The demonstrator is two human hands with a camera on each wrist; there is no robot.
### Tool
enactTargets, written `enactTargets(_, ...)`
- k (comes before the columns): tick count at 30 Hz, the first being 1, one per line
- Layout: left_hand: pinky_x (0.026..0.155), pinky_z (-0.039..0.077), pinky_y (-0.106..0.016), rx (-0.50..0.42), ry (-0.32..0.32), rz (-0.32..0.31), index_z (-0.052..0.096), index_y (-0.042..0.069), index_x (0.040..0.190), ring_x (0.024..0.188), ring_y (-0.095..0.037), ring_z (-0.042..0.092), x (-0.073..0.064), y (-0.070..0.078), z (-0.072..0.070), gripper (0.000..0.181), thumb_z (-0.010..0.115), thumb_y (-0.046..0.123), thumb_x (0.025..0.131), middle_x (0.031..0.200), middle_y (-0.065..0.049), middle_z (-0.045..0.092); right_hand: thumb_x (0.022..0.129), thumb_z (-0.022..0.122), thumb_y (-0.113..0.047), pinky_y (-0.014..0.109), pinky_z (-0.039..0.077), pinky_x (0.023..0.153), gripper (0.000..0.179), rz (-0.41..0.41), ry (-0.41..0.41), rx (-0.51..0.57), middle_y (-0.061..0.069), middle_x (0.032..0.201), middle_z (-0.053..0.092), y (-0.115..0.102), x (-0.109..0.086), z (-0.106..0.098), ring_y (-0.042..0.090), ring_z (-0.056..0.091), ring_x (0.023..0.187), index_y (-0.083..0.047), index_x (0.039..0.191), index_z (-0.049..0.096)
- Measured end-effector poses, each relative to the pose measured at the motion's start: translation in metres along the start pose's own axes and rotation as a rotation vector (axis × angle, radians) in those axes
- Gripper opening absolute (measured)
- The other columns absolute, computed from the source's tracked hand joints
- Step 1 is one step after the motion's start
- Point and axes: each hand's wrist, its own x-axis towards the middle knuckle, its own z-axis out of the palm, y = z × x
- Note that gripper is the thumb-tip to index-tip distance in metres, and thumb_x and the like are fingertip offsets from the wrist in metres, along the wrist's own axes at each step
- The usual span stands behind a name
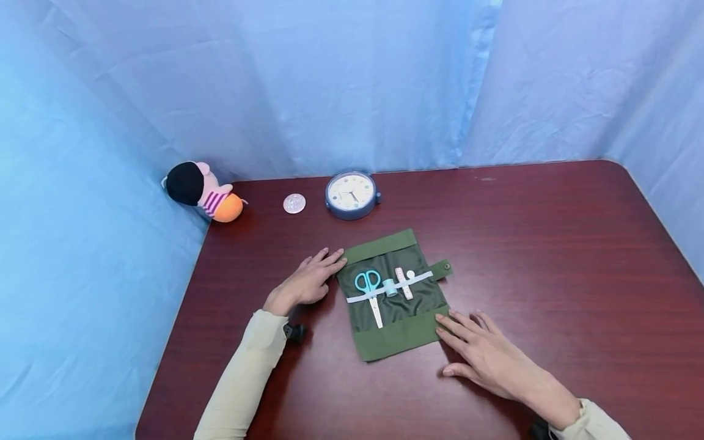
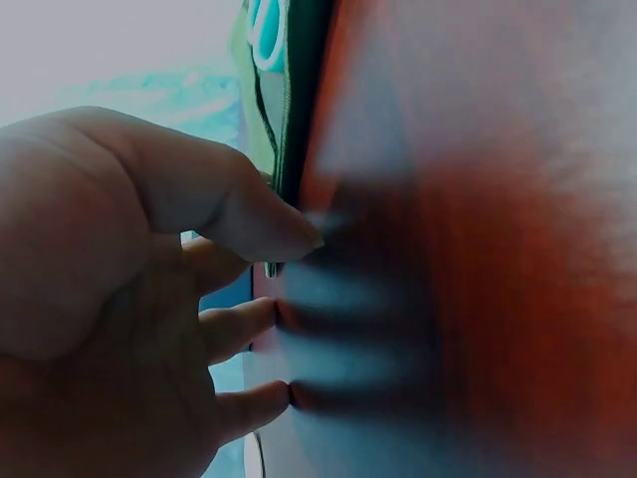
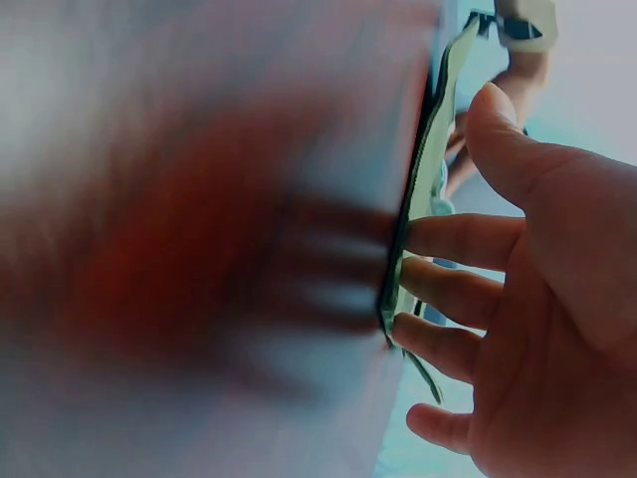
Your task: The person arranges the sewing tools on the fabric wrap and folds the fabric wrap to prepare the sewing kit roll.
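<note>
A green fabric sewing kit (image 1: 396,330) lies unfolded on the table, its strap with a snap pointing right. Under its white elastic band (image 1: 360,299) sit teal-handled scissors (image 1: 376,312), a teal thread spool (image 1: 390,288), a pale pink-white strip (image 1: 407,290) and a small white round piece (image 1: 410,275). My left hand (image 1: 304,282) rests with spread fingers at the kit's upper left corner. At the lower right corner, the fingertips of my right hand (image 1: 489,357) touch the green cloth, fingers extended. In the right wrist view those fingers lie along the kit's edge (image 3: 434,149).
Behind the kit stand a round blue clock (image 1: 352,194) and a shiny round disc (image 1: 294,203). A plush toy (image 1: 203,190) lies at the table's far left corner. Blue curtains (image 1: 352,85) surround the dark red wooden table (image 1: 550,244) at the back and sides.
</note>
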Motion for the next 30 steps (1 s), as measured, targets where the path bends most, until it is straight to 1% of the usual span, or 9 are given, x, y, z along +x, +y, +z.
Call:
enactTargets(3, 0.12, 0.025, -0.064, 0.028, -0.006, -0.012, 0.037, 0.014, 0.156, 0.156, -0.039, 0.017, -0.006, 0.005, 0.002, 0.063, 0.049, 0.0, 0.095, 0.168, -0.007, 0.025, 0.088, 0.063, -0.058, 0.059, 0.041, 0.107, 0.062, 0.036, -0.025, -0.008, 0.007, 0.142, 0.062, 0.007, 0.001, -0.002, 0.032, 0.059, 0.131, -0.012, 0.129, 0.068)
enactTargets(7, 0.118, 0.029, -0.065, 0.049, -0.019, -0.024, 0.039, 0.012, 0.155, 0.155, -0.04, 0.02, -0.015, 0.012, 0.003, 0.062, 0.052, 0.0, 0.095, 0.167, -0.009, 0.026, 0.088, 0.064, -0.056, 0.061, 0.038, 0.109, 0.057, 0.084, -0.056, -0.011, 0.007, 0.142, 0.062, 0.016, 0.002, -0.003, 0.035, 0.057, 0.132, -0.013, 0.125, 0.071)
enactTargets(10, 0.116, 0.031, -0.064, 0.067, -0.03, -0.034, 0.042, 0.012, 0.153, 0.154, -0.04, 0.023, -0.019, 0.017, 0.003, 0.061, 0.054, 0.001, 0.094, 0.166, -0.009, 0.029, 0.087, 0.066, -0.054, 0.062, 0.036, 0.11, 0.056, 0.111, -0.052, -0.009, 0.009, 0.141, 0.062, 0.024, 0.003, -0.003, 0.035, 0.056, 0.133, -0.013, 0.124, 0.071)
enactTargets(15, 0.114, 0.036, -0.062, 0.11, -0.018, -0.039, 0.047, 0.012, 0.15, 0.15, -0.041, 0.031, -0.027, 0.027, 0.006, 0.058, 0.059, 0.004, 0.094, 0.163, -0.009, 0.036, 0.087, 0.066, -0.054, 0.061, 0.036, 0.108, 0.056, 0.136, -0.045, -0.017, 0.01, 0.141, 0.062, 0.039, 0.005, -0.004, 0.037, 0.056, 0.131, -0.012, 0.125, 0.071)
enactTargets(18, 0.113, 0.038, -0.061, 0.134, -0.008, -0.033, 0.049, 0.012, 0.149, 0.149, -0.04, 0.035, -0.033, 0.032, 0.01, 0.056, 0.06, 0.006, 0.094, 0.161, -0.008, 0.039, 0.087, 0.066, -0.053, 0.063, 0.036, 0.108, 0.056, 0.155, -0.059, -0.027, 0.011, 0.142, 0.061, 0.048, 0.007, -0.005, 0.037, 0.055, 0.132, -0.012, 0.126, 0.071)
enactTargets(21, 0.112, 0.039, -0.061, 0.146, 0.005, -0.013, 0.051, 0.012, 0.147, 0.147, -0.039, 0.038, -0.039, 0.036, 0.014, 0.053, 0.06, 0.008, 0.095, 0.16, -0.008, 0.042, 0.088, 0.066, -0.052, 0.064, 0.035, 0.109, 0.056, 0.176, -0.072, -0.044, 0.011, 0.143, 0.061, 0.056, 0.009, -0.007, 0.037, 0.054, 0.133, -0.012, 0.127, 0.07)
enactTargets(25, 0.111, 0.038, -0.062, 0.129, 0.018, 0.024, 0.057, 0.012, 0.143, 0.146, -0.039, 0.04, -0.049, 0.043, 0.017, 0.047, 0.061, 0.013, 0.096, 0.156, -0.007, 0.047, 0.091, 0.062, -0.052, 0.065, 0.035, 0.108, 0.054, 0.19, -0.067, -0.061, 0.012, 0.142, 0.061, 0.066, 0.013, -0.008, 0.038, 0.054, 0.133, -0.012, 0.127, 0.069)
enactTargets(30, 0.108, 0.042, -0.058, 0.143, 0.052, 0.107, 0.063, 0.01, 0.135, 0.14, -0.037, 0.048, -0.06, 0.052, 0.022, 0.041, 0.064, 0.017, 0.095, 0.148, -0.008, 0.056, 0.093, 0.059, -0.053, 0.067, 0.036, 0.104, 0.056, 0.185, -0.051, -0.085, 0.014, 0.142, 0.06, 0.081, 0.02, -0.005, 0.04, 0.053, 0.131, -0.009, 0.127, 0.068)
